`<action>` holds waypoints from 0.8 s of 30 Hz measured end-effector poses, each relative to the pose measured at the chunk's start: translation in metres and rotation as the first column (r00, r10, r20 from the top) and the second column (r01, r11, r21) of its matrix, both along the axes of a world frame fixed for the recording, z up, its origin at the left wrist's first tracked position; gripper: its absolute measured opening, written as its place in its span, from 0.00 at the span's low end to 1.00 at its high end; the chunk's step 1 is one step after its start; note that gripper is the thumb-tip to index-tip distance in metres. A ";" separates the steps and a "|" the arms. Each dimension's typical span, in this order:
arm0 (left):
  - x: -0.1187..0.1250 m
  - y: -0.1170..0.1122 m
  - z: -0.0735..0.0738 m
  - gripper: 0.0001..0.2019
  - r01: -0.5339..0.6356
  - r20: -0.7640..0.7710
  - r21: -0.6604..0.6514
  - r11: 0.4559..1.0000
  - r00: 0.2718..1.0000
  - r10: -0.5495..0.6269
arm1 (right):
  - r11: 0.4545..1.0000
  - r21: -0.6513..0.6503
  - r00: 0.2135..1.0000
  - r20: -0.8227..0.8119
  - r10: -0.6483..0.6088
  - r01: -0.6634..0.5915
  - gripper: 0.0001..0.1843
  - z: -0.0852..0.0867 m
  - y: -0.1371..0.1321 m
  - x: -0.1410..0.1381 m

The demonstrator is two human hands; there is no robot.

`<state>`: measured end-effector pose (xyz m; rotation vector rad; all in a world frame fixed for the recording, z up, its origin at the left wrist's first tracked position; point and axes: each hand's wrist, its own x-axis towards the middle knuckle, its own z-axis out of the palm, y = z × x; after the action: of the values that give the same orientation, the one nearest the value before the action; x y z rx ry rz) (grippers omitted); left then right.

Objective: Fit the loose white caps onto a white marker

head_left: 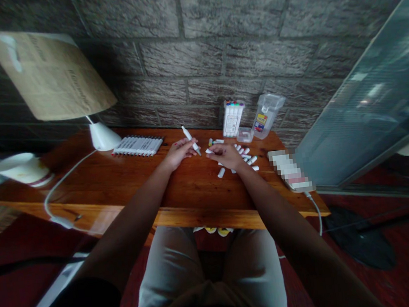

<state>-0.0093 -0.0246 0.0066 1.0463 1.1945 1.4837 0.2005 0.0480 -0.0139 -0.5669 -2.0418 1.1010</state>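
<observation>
- a person seated at a wooden table point(126, 182) held a white marker point(190, 140) upright-tilted in the left hand point(180, 152), fingers closed around its lower half.
- the right hand point(227, 155) rested just beside it, curled over what looked like a small white cap; whether it gripped the piece could not be told.
- a neat row of markers point(137, 146) lay side by side at the back left of the table, near the foot of a lamp point(103, 137), suggesting part of the work was finished.
- loose markers and caps point(245, 157) were scattered under and to the right of the right hand, apparently not yet dealt with.
- an upright clear case of markers point(232, 118) stood by the stone wall, with an empty-looking clear box point(268, 114) leaning beside it.
- judged from the spread, the sorting appeared roughly midway, with the scattered pile left.
</observation>
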 end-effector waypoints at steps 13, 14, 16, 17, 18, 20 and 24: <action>0.000 0.000 0.002 0.14 -0.091 0.092 0.006 0.996 0.992 0.090 | 0.988 0.111 0.990 0.076 -0.118 0.110 0.18 0.005 0.000 0.005; -0.002 0.001 0.002 0.12 -0.123 0.119 0.006 0.992 0.986 0.121 | 0.987 0.123 0.990 0.084 -0.115 0.104 0.17 0.005 0.000 0.005; -0.005 0.002 0.002 0.12 -0.176 0.154 0.003 0.984 0.973 0.174 | 0.986 0.132 0.990 0.084 -0.116 0.104 0.15 0.005 0.000 0.004; -0.006 0.002 0.002 0.12 -0.188 0.161 0.002 0.982 0.969 0.185 | 0.986 0.130 0.990 0.077 -0.118 0.107 0.15 0.004 0.000 0.004; -0.007 0.002 0.002 0.12 -0.187 0.160 0.002 0.982 0.970 0.184 | 0.985 0.128 0.990 0.065 -0.122 0.113 0.14 0.004 0.001 0.004; -0.007 0.002 0.001 0.13 -0.151 0.147 0.000 0.989 0.978 0.149 | 0.986 0.124 0.992 0.043 -0.122 0.116 0.14 0.002 0.002 0.003; -0.004 0.000 0.001 0.15 -0.085 0.147 0.000 0.996 0.986 0.084 | 0.988 0.109 0.993 0.027 -0.115 0.111 0.15 -0.001 0.004 0.002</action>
<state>-0.0132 -0.0242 0.0077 0.8831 1.1426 1.6025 0.2022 0.0516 -0.0147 -0.6418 -2.0568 0.9151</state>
